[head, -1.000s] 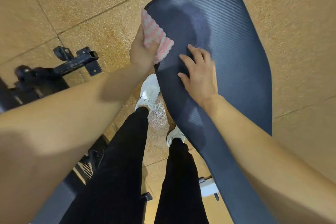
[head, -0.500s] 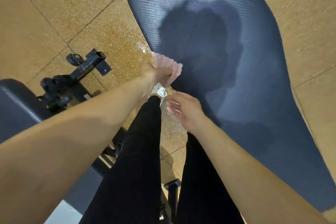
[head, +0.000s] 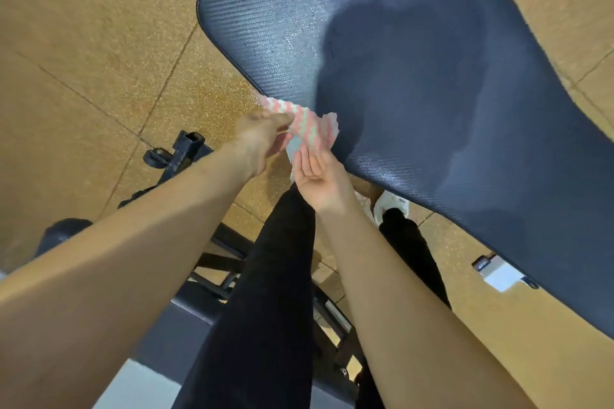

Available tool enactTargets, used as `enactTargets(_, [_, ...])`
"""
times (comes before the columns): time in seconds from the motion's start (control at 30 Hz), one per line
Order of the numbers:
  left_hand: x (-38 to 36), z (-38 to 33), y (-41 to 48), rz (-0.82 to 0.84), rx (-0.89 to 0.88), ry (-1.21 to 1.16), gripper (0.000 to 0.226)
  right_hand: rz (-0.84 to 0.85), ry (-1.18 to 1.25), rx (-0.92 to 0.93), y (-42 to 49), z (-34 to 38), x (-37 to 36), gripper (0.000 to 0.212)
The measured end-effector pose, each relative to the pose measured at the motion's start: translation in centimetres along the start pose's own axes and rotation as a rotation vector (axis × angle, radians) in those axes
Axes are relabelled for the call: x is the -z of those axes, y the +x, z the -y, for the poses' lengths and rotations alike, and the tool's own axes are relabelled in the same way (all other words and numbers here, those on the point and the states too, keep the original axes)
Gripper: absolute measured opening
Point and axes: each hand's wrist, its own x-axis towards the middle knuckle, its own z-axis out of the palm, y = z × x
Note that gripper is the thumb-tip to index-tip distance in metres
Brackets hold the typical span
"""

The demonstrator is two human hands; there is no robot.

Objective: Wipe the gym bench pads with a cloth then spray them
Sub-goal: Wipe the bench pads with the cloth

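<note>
Seen from the head view, the pink striped cloth [head: 307, 129] is pinched by the left hand [head: 257, 139] beside the bench pad [head: 415, 60] edge; the right hand [head: 315, 178] lies open-palmed beneath. The cloth could be dropped during regripping.

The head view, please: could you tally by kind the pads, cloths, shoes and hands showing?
Pads: 2, a big pad and another pad
Cloths: 1
Shoes: 1
Hands: 2, left, right
Total: 6
</note>
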Motion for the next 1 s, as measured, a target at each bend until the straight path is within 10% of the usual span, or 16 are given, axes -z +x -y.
enactTargets(0.17, [-1.6,1.5,-1.1,-0.001,0.008,0.104,0.028,-0.087,0.168,0.036,-1.1,0.8,2.4,0.012])
enactTargets(0.43, [-7.1,7.2,-4.0,0.04,0.137,0.196,0.028,-0.052,0.405,0.092,-3.2,4.3,10.6,0.055])
enactTargets(0.6, [-11.6,10.4,-5.9,0.064,0.199,0.186,0.028,-0.077,0.366,0.088,-3.6,7.8,15.1,0.02])
enactTargets(1.0, [-13.2,12.0,-10.8,-0.003,-0.173,0.47,0.026,-0.295,-0.544,0.457,-4.0,7.4,16.1,0.032])
